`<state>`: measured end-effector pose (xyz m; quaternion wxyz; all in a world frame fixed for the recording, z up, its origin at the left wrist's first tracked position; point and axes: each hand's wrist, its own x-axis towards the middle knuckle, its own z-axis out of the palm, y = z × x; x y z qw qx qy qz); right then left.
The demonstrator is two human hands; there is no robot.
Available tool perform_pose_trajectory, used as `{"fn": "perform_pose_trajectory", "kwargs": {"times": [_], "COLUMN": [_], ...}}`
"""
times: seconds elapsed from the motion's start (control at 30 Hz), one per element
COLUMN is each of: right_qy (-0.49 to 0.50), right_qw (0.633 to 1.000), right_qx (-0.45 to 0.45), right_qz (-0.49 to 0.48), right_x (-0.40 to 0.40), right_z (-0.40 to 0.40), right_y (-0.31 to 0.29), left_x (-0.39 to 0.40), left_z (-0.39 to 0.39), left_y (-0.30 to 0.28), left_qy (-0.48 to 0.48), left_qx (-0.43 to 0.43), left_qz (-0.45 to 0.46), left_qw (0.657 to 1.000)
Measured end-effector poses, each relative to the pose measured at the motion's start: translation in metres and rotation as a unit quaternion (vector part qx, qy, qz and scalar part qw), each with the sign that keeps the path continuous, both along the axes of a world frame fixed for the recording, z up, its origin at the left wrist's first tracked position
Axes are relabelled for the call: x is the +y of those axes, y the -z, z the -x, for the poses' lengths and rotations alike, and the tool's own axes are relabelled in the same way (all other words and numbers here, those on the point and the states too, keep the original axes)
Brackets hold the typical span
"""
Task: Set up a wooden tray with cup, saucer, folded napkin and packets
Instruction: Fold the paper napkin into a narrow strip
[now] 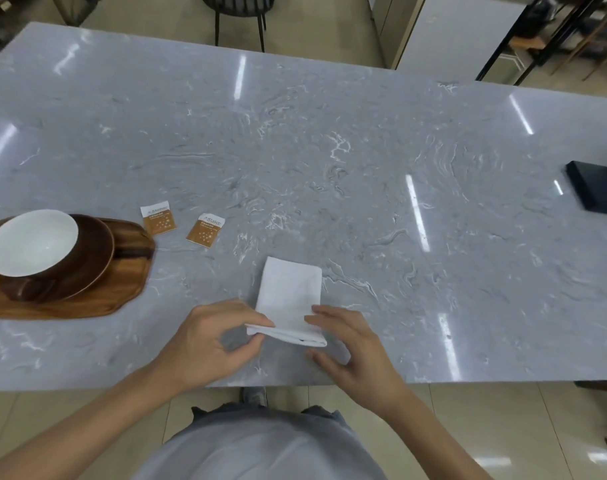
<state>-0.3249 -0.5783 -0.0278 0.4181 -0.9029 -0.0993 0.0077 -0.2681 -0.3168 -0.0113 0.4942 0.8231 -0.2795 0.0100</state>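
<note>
**Folding the napkin at the near edge**

Pinching the near left corner of the white napkin (290, 299), the left hand (205, 344) has thumb and forefinger closed on the cloth's layered edge, lifting it a little off the tabletop (329, 150). The right hand (350, 348) sits at the napkin's near right side with fingers loosely spread; its fingertips lie on or just over the cloth, probably to steady it while the other hand works the fold, though firm contact is hard to confirm. The napkin lies as a narrow rectangle running away from the person, its far part flat.

Farther out to the left, two orange-and-white packets (158, 220) (206, 229) lie on the tabletop, near each other and just beside the wooden tray (122, 289), not yet on it. The tray already carries a dark saucer (97, 258) with a cup (31, 242), white inside, on top, set toward the tray's left, which leaves bare wood on the right for napkin and packets. A dark box (596, 188) rests well apart at the right edge.
</note>
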Motion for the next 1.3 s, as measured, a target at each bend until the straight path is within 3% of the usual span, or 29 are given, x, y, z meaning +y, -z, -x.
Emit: {"fn": "perform_pose_trajectory", "kwargs": {"times": [0.27, 0.43, 0.73, 0.97, 1.03, 1.17, 1.23, 1.3], "right_qy": [0.083, 0.148, 0.239, 0.264, 0.256, 0.185, 0.124, 0.078], "right_qw": [0.991, 0.978, 0.96, 0.958, 0.963, 0.97, 0.97, 0.967], "right_qx": [0.097, 0.129, 0.135, 0.107, 0.082, -0.053, -0.079, -0.04], "right_qz": [-0.049, -0.073, -0.051, -0.037, -0.01, 0.147, 0.194, 0.239], "right_x": [0.011, 0.014, 0.025, 0.032, 0.034, 0.042, 0.044, 0.043], "right_z": [-0.016, -0.026, -0.033, -0.034, -0.032, -0.037, -0.048, -0.057], "right_y": [0.019, 0.033, 0.038, 0.039, 0.039, 0.037, 0.038, 0.042], "left_x": [-0.014, -0.025, -0.035, -0.045, -0.042, -0.045, -0.047, -0.043], "left_z": [-0.027, -0.042, -0.051, -0.047, -0.044, -0.05, -0.056, -0.059], "left_y": [0.017, 0.037, 0.053, 0.054, 0.056, 0.055, 0.053, 0.058], "left_qy": [-0.088, -0.068, -0.163, -0.217, -0.201, -0.086, -0.029, 0.013], "left_qx": [0.226, 0.323, 0.255, 0.082, -0.006, -0.155, -0.121, -0.068], "left_qz": [0.092, 0.122, 0.055, -0.063, -0.15, -0.234, -0.321, -0.404], "left_qw": [0.966, 0.936, 0.952, 0.971, 0.968, 0.956, 0.939, 0.912]}}
